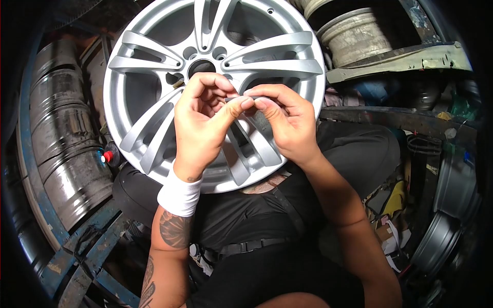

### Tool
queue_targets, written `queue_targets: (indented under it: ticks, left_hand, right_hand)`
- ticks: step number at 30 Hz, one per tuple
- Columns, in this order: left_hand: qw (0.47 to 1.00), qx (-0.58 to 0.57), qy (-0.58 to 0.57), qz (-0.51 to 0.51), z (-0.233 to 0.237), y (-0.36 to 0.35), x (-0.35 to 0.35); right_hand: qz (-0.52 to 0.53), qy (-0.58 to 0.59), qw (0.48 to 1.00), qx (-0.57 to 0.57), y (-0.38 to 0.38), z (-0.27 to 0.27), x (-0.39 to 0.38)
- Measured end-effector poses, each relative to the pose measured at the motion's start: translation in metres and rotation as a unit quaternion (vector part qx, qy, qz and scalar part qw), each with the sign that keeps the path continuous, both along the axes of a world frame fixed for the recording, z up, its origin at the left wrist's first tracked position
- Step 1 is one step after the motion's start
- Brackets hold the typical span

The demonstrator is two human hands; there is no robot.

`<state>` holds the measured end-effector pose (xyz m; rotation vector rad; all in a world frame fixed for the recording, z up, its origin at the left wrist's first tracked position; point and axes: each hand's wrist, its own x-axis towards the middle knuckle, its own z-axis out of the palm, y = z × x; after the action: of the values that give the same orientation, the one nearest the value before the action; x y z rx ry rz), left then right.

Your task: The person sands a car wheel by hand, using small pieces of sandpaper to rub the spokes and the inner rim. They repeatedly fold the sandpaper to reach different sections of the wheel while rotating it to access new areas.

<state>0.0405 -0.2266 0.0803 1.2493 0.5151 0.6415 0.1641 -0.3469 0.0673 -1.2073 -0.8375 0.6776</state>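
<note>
A silver alloy wheel rim (149, 59) with split spokes lies face up against my crossed legs. Above its lower middle, my left hand (203, 120) and my right hand (290, 123) meet at the fingertips. Both thumbs and forefingers pinch a thin dark strip (229, 99), mostly hidden by the fingers; its exact kind does not show. A white band (179, 196) wraps my left wrist. Beside the hub, left of my left hand, a small dark and yellowish patch (177, 83) shows at a bolt hole; I cannot make out what it is.
Stacked metal rims (64, 128) stand at the left behind a blue metal frame (43, 210). More rims (359, 38) sit on a rack at the upper right, and a silver rim (436, 244) stands lower right. A red-capped bottle (108, 156) is beside my left knee.
</note>
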Motion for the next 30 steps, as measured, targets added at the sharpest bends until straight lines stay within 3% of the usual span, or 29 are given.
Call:
queue_targets:
  ticks: [5,8,11,13,16,30]
  left_hand:
    - [0.998,0.043,-0.04,0.035,-0.002,-0.004,0.001]
    - [0.995,0.002,-0.085,0.048,-0.008,-0.005,0.002]
    - [0.991,-0.067,-0.088,0.077,0.004,-0.012,0.004]
    - [0.993,-0.043,-0.055,0.097,-0.005,-0.01,0.005]
    - [0.981,-0.126,-0.104,0.108,-0.01,-0.013,0.01]
    - [0.987,-0.098,-0.115,0.051,-0.014,-0.009,0.006]
  right_hand:
    - [-0.009,0.084,0.996,-0.001,0.002,0.002,-0.01]
    - [-0.015,0.024,0.999,-0.026,0.002,0.005,-0.01]
    - [-0.06,-0.11,0.99,-0.057,0.002,0.005,-0.009]
    - [-0.083,-0.148,0.983,-0.069,0.001,0.009,-0.013]
    - [-0.087,-0.16,0.981,-0.071,0.003,0.013,-0.012]
    - [-0.098,-0.161,0.978,-0.093,0.001,0.023,-0.008]
